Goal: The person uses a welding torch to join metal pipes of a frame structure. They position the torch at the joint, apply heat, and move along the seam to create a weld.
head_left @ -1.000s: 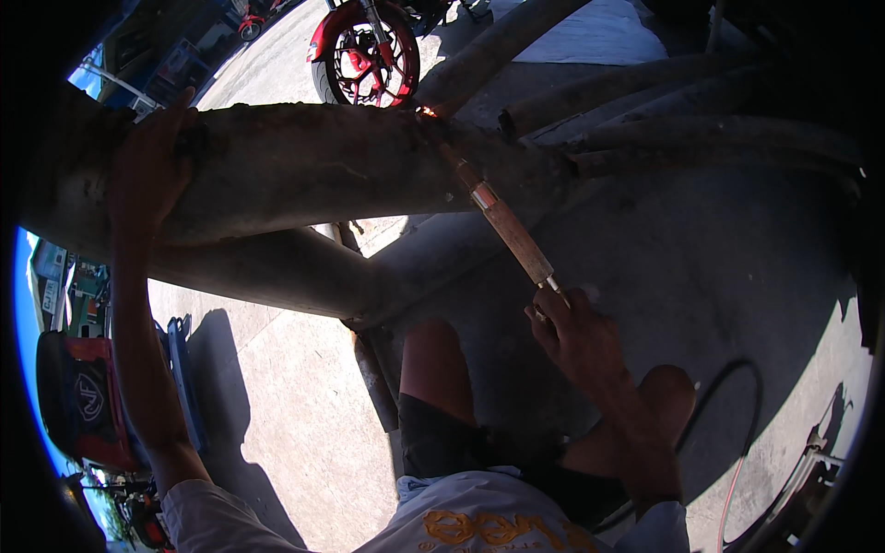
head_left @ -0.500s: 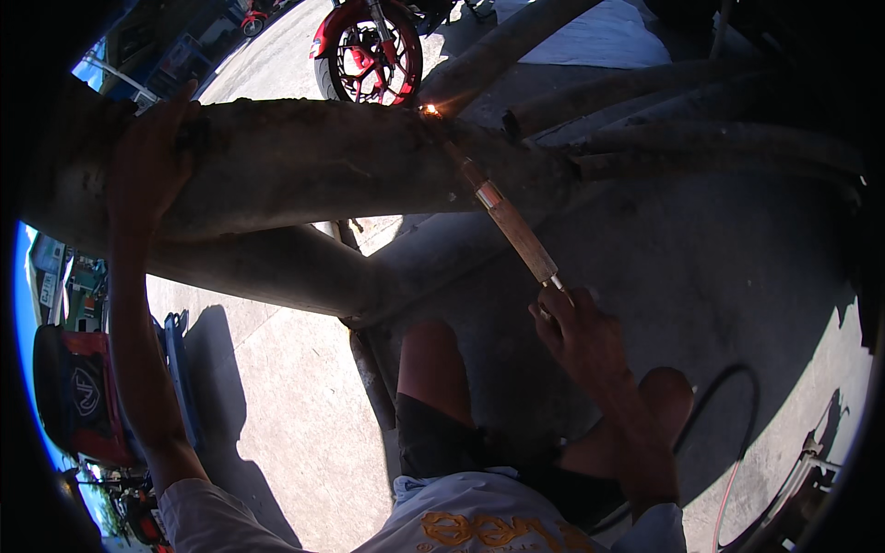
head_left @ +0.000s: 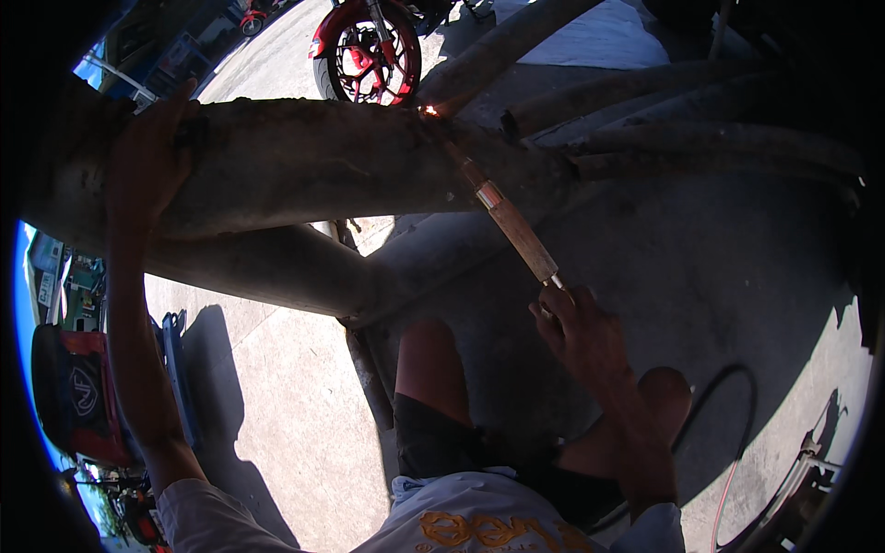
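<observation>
A thick, weathered grey pipe [head_left: 304, 170] spans the upper left, with a rough, ragged top edge. At its left end my left hand [head_left: 152, 161] grips it, fingers reaching over the top. Lower right, my right hand [head_left: 581, 332] is closed around the rear end of a long torch-like tool [head_left: 524, 241]. This tool has a brown cylindrical body, a coppery collar and a slim dark front end. Where its tip meets the pipe's upper edge, a small orange-red glow [head_left: 430, 111] burns. What lies inside my right fist is mostly hidden.
Another pipe [head_left: 267, 267] slants below the first. More tubes [head_left: 664, 92] fan out at the upper right. Beyond stands a motorcycle with a red front wheel [head_left: 373, 51]. A dark hose [head_left: 751, 396] curls by my right knee. A red and black box-like object [head_left: 83, 396] stands left.
The glow at the tool's tip looks slightly smaller and redder. Both hands and the tool keep nearly the same places.
</observation>
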Motion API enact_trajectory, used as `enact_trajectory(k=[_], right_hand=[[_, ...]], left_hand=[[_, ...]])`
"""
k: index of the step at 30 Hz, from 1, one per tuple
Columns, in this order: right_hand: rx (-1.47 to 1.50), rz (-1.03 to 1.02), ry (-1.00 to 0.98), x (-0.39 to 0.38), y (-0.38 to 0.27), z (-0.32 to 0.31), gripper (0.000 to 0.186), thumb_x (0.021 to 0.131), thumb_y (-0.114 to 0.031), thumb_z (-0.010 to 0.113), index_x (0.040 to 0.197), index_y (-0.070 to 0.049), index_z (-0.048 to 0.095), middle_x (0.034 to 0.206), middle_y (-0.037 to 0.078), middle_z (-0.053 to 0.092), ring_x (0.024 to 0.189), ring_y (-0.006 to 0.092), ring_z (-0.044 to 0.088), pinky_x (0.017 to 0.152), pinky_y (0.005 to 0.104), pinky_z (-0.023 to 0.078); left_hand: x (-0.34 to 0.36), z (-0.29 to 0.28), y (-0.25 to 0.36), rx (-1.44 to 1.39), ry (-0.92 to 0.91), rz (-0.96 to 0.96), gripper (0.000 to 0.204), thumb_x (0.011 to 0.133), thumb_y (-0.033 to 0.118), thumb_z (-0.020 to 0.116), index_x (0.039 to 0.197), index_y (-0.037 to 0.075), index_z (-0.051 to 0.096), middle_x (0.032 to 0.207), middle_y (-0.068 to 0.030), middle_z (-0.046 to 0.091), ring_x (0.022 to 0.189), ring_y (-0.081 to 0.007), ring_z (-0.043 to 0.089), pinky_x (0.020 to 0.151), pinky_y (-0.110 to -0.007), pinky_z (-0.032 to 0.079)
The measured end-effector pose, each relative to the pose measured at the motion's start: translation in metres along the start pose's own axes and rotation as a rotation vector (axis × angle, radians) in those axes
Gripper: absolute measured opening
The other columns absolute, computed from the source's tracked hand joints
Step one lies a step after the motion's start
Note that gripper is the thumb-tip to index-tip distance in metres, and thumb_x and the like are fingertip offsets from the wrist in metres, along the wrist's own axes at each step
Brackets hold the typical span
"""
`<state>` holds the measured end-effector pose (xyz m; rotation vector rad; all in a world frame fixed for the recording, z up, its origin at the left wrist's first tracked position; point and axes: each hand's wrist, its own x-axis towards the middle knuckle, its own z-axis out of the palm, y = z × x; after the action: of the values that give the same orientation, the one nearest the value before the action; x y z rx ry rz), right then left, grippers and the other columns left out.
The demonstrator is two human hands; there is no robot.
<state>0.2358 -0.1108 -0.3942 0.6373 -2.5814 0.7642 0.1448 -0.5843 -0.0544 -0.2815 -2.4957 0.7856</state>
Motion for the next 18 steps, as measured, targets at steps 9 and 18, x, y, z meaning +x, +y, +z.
enact_trajectory(k=[9,18], right_hand=[[0.003,0.024,-0.002,-0.001,0.004,0.005,0.022,0.102,-0.034,0.081,0.116,-0.023,0.069,0.096,0.006,0.066,0.062,0.0241,0.073,0.054,0.0404,0.063],[-0.014,0.003,0.036,-0.004,0.010,0.012,0.023,0.101,-0.037,0.082,0.116,-0.023,0.070,0.095,0.004,0.067,0.064,0.0230,0.074,0.053,0.0412,0.062]], left_hand=[[-0.001,-0.002,0.002,-0.018,0.015,0.013,0.075,0.090,0.001,0.075,0.160,0.020,0.059,0.138,-0.0099,0.076,0.129,-0.0324,0.072,0.114,-0.047,0.057],[-0.001,0.005,-0.003,-0.004,0.021,0.000,0.071,0.093,0.001,0.074,0.160,0.020,0.059,0.137,-0.0092,0.077,0.128,-0.0316,0.073,0.114,-0.047,0.056]])
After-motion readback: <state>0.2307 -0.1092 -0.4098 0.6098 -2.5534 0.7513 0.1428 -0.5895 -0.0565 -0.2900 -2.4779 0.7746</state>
